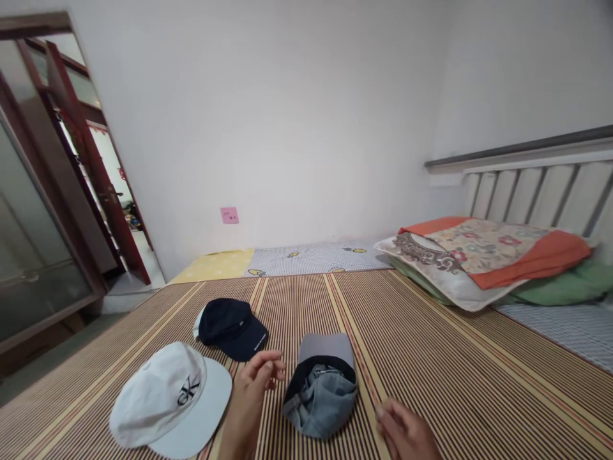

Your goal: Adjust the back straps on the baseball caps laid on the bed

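A grey cap (323, 396) lies upside down on the striped mat, its brim pointing away from me and its inside showing. My left hand (253, 391) hovers just left of that cap, fingers loosely bent and apart, with nothing in them. On the cap's right side is my right hand (406, 429), low in the view, its fingers loosely curled, holding nothing that I can see. A white cap (165, 396) with dark letters on its front sits to the left of my left hand. Behind the white one rests a navy cap (230, 326), brim toward the right.
The striped mat (431, 377) covers the bed. Pillows with an orange floral cover (507, 246) lie at the right, below a radiator (527, 195). Patterned cloth (311, 259) runs along the white wall, which bears a pink note (229, 215). A doorway (110, 191) stands at the left.
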`<state>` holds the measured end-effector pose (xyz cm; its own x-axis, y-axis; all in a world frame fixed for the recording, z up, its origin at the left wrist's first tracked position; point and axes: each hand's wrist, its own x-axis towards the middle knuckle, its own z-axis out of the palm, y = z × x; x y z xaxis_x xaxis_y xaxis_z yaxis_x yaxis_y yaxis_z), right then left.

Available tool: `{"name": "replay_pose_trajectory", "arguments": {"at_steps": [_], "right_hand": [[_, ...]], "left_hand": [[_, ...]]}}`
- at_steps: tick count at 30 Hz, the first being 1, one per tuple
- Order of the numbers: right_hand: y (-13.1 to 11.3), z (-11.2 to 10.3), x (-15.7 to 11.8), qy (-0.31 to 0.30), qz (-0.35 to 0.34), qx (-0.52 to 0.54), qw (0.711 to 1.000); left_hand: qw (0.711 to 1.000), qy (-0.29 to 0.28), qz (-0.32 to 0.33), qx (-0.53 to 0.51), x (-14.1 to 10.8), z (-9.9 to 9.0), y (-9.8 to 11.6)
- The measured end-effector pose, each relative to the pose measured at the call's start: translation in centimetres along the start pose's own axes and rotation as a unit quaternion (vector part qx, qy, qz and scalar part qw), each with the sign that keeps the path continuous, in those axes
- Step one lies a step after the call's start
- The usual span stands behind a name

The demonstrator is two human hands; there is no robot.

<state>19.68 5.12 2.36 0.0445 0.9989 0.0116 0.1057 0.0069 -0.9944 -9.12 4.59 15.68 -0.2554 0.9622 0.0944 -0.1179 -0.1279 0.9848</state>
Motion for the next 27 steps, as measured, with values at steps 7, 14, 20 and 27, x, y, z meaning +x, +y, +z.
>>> {"name": "replay_pose_trajectory", "arguments": {"at_steps": [7, 14, 20, 27], "right_hand": [[-4.3, 0.5, 10.0, 0.044, -0.059, -0.001, 0.997], [-1.2, 2.4, 14.1, 0.080, -0.060, -0.032, 0.994], [0.5, 3.8, 14.0, 0.045, -0.072, -0.057, 0.995], [0.3, 4.1, 13.5, 0.056, -0.089, -0.095, 0.990]], "left_hand": [[0.994, 0.028, -0.042, 0.101, 7.0, 0.0, -7.8], [0.987, -0.004, -0.020, 0.162, 10.0, 0.8, -10.2], [0.977, -0.042, -0.045, 0.206, 9.4, 1.8, -13.5], [0.978, -0.047, -0.037, 0.200, 9.6, 1.9, -14.9]]}}
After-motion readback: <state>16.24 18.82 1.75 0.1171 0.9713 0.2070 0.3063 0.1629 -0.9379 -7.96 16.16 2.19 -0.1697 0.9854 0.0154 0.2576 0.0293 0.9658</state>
